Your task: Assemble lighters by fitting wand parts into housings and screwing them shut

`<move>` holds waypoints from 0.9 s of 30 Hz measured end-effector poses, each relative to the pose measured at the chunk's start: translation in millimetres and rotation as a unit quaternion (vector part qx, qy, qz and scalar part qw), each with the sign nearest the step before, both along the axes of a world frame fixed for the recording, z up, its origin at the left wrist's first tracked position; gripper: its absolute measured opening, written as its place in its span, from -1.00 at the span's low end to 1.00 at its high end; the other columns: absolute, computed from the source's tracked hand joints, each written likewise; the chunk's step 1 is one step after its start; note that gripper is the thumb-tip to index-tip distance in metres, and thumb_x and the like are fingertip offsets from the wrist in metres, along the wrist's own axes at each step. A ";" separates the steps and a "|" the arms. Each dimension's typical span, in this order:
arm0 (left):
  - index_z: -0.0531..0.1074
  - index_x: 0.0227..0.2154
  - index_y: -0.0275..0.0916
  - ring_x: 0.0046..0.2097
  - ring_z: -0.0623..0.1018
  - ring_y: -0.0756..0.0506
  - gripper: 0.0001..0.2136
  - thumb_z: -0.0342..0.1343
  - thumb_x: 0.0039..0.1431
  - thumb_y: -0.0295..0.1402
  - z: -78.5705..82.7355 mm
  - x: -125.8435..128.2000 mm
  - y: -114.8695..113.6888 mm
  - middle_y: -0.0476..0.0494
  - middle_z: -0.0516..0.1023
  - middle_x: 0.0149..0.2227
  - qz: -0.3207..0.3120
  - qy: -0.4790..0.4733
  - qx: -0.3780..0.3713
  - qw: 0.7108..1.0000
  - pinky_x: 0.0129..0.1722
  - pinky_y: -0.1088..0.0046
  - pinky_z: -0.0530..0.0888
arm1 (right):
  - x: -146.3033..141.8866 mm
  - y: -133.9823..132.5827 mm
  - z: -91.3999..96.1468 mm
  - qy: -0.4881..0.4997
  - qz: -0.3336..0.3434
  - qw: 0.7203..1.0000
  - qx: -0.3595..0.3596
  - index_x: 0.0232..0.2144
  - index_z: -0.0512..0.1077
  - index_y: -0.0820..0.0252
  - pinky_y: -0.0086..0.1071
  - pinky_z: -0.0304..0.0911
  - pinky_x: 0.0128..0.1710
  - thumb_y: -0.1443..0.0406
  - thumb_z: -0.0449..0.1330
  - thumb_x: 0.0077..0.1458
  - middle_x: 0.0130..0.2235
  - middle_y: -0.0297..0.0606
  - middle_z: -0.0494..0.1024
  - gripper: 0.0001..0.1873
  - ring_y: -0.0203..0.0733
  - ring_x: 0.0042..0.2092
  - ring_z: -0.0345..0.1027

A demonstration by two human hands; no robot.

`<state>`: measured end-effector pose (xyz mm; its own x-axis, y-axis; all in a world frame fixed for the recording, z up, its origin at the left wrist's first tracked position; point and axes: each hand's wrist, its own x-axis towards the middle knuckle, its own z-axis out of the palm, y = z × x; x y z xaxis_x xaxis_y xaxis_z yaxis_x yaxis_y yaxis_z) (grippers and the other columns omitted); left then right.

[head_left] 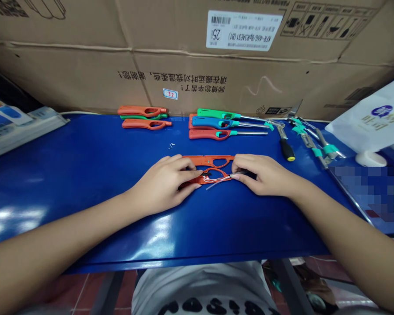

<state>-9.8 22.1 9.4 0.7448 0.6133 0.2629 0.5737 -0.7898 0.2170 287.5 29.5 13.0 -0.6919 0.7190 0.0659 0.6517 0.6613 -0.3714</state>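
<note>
Glossy blue table (216, 232) fills mid-frame, w/ glare lower L; brown cardboard box (85, 83) w/ printed text spans the top, contents hidden. Orange plastic casing half (201, 180), ctr of frame, is a shallow shell w/ trigger loop, white wires (219, 179) in it. L hand (170, 179) pinches its L end; R hand (265, 175) pinches wires' R end, fingers narrow. 2nd orange half (202, 161) lies just above. Blk-handled screwdriver (286, 151), upper R.

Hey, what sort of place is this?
Probably a small work area, perhaps for hand assembly or repair: long-nosed lighters lie grouped on the blue tabletop, a screwdriver lies to their right, and an orange casing is open with wires exposed.
</note>
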 end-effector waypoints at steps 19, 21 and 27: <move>0.60 -0.07 -0.16 -0.14 0.51 -0.15 -0.81 0.14 0.33 -0.34 -2.7 -0.9 2.8 -0.16 0.55 -0.16 -0.009 -0.039 -0.041 0.998 -0.10 0.28 0.46 | 3.3 0.4 7.9 0.031 -0.013 0.999 -0.028 -0.30 0.49 0.13 -0.29 0.25 -0.16 0.25 0.18 0.28 -0.24 -0.23 0.56 -0.88 -0.14 -0.18 0.42; 0.60 -0.07 -0.17 -0.15 0.50 -0.14 -0.81 0.15 0.33 -0.34 -2.9 -0.8 3.2 -0.16 0.55 -0.17 -0.010 -0.042 -0.046 0.998 -0.10 0.28 0.45 | 2.9 -0.1 8.1 0.034 -0.023 0.999 -0.028 -0.31 0.51 0.13 -0.29 0.25 -0.16 0.25 0.21 0.26 -0.24 -0.23 0.57 -0.88 -0.14 -0.19 0.43; 0.60 -0.07 -0.17 -0.15 0.50 -0.14 -0.80 0.15 0.33 -0.34 -2.3 0.1 3.5 -0.15 0.55 -0.18 -0.013 -0.045 -0.046 0.998 -0.10 0.28 0.45 | 3.7 -1.4 9.1 0.026 -0.024 0.999 -0.030 -0.31 0.55 0.13 -0.31 0.26 -0.18 0.24 0.24 0.25 -0.23 -0.24 0.59 -0.88 -0.16 -0.21 0.45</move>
